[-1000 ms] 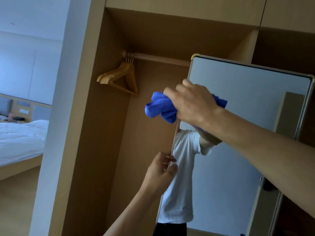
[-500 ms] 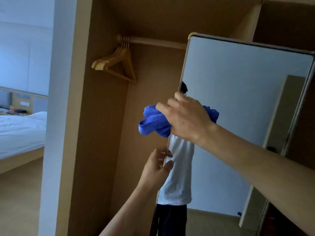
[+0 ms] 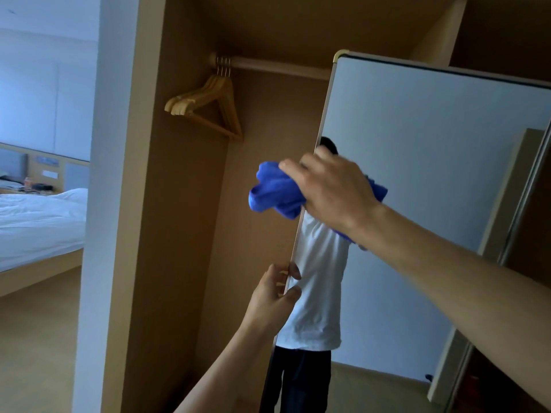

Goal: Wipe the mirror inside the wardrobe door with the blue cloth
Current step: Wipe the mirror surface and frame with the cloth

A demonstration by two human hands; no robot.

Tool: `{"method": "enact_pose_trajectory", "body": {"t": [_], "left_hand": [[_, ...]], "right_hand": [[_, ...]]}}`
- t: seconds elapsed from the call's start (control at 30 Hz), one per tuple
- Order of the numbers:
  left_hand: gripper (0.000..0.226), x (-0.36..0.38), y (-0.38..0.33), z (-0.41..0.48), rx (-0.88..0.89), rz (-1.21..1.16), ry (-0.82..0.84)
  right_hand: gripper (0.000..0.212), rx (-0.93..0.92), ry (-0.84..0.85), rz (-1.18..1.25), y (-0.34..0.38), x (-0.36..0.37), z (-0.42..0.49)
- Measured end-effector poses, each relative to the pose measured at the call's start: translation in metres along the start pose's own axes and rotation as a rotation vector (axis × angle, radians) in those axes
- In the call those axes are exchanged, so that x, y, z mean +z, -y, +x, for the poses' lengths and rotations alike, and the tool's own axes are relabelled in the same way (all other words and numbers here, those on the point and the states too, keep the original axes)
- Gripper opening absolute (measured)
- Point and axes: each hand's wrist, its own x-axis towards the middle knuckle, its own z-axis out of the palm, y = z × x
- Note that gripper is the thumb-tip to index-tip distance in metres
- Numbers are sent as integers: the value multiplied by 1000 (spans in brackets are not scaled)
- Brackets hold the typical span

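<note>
Cloth (image 3: 274, 192) part-hidden under R hand (image 3: 331, 192) — mirror (image 3: 432, 144) cropped.

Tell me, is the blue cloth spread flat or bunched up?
Bunched up: the blue cloth bulges in lumps from the gripping right hand.

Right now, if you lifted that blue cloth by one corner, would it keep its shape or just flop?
Probably flop: the blue cloth is bunched in soft folds and sags past the right hand gripping it. It is likely light too, since that one hand holds it up at the edge of the mirror.
</note>
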Motion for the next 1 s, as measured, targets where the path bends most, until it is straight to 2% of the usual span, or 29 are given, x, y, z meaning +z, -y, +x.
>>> {"method": "enact_pose_trajectory", "body": {"t": [0.17, 0.4, 0.53, 0.63, 0.8, 0.9, 1.0], "left_hand": [[28, 1, 10, -3, -23, -11, 27], [31, 7, 23, -9, -39, -3, -2], [28, 12, 28, -10, -82, 65, -46], [21, 12, 30, -8, -122, -22, -44], [12, 12, 40, -17, -189, -81, -22], [24, 9, 42, -26, -238, -161, -6], [43, 5, 41, -29, -212, -119, 45]], "right_hand": [[41, 95, -46, 28, -21, -8, 22], [49, 43, -68, 109, 12, 17, -19], [44, 21, -10, 114, 50, 37, -53], [49, 9, 44, 153, 78, 49, -79], [41, 7, 125, 180, 105, 54, -99], [47, 9, 201, 169, 103, 48, -93], [51, 7, 244, 154, 94, 37, -80]]}}
